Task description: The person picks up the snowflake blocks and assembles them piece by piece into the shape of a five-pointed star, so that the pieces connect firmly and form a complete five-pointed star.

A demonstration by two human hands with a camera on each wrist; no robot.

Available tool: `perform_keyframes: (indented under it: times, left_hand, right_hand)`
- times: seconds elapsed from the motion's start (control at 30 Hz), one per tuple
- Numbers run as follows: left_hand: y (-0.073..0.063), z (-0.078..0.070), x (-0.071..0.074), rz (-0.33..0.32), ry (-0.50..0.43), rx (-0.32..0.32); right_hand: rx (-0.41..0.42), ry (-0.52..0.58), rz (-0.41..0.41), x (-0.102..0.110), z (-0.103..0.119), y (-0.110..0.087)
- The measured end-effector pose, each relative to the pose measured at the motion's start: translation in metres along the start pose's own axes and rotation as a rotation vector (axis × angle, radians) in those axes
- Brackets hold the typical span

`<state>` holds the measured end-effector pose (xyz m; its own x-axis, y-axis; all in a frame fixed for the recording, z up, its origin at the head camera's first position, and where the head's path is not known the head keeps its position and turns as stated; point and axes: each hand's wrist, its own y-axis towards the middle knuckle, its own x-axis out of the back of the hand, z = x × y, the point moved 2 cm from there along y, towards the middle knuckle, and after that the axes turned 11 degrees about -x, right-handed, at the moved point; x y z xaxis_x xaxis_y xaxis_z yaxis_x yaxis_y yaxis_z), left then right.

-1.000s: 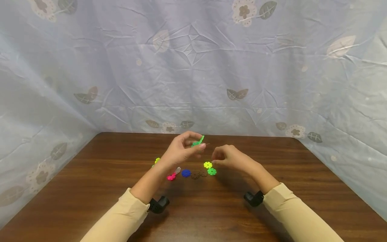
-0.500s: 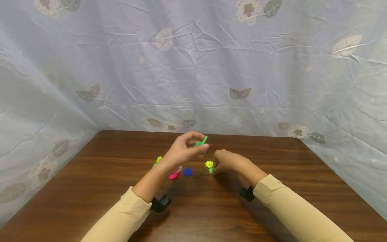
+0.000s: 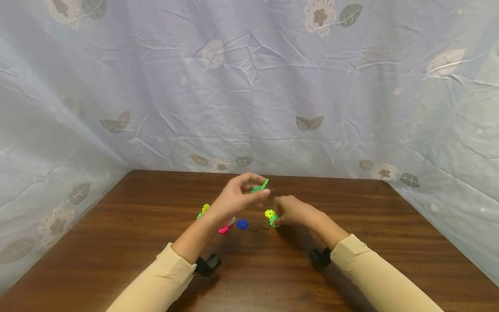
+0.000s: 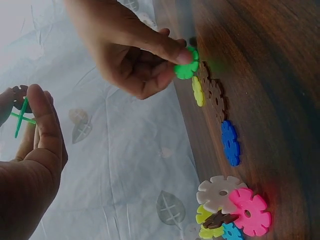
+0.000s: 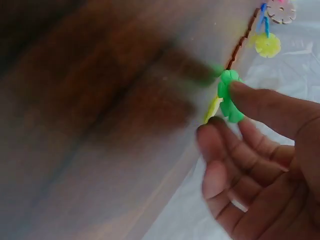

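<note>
My left hand (image 3: 234, 197) is raised above the table and pinches green notched flower discs (image 4: 21, 119) that cross each other, with a brown disc (image 4: 20, 94) at their end. Lower and to the right, my right hand (image 3: 297, 212) pinches a green flower disc (image 5: 230, 107) between thumb and fingers. That disc appears lifted on edge just off the table. Beside it lies a yellow disc (image 3: 269, 213). Brown discs (image 3: 254, 226) and a blue disc (image 3: 242, 224) lie in a row to the left.
On the brown wooden table (image 3: 249, 277), a pink disc (image 4: 252, 212) and a whitish disc (image 4: 219, 192) overlap near yellow, brown and light blue pieces. Yellow and green pieces (image 3: 205, 208) show beyond my left forearm. A patterned curtain (image 3: 249, 108) hangs behind.
My right hand has moved down and slightly left onto the green disc, which it now pinches. The left hand keeps its joined discs almost in place.
</note>
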<state>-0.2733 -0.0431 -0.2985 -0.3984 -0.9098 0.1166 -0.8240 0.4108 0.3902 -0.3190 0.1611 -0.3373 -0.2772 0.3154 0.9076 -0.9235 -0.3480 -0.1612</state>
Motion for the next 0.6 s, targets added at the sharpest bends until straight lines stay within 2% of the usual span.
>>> perform_keyframes:
  times: [0.2, 0.43, 0.6]
  left_hand:
    - [-0.001, 0.000, 0.000, 0.000, 0.052, 0.006]
    - [-0.001, 0.001, 0.000, -0.007, 0.032, 0.037]
    - [0.000, 0.001, -0.001, -0.004, 0.032, 0.037]
  right_hand:
    - [0.110, 0.129, -0.111, 0.007, -0.006, -0.009]
    - [0.181, 0.220, -0.344, 0.020, -0.004, -0.027]
    - [0.234, 0.298, -0.476, 0.028, 0.000, -0.038]
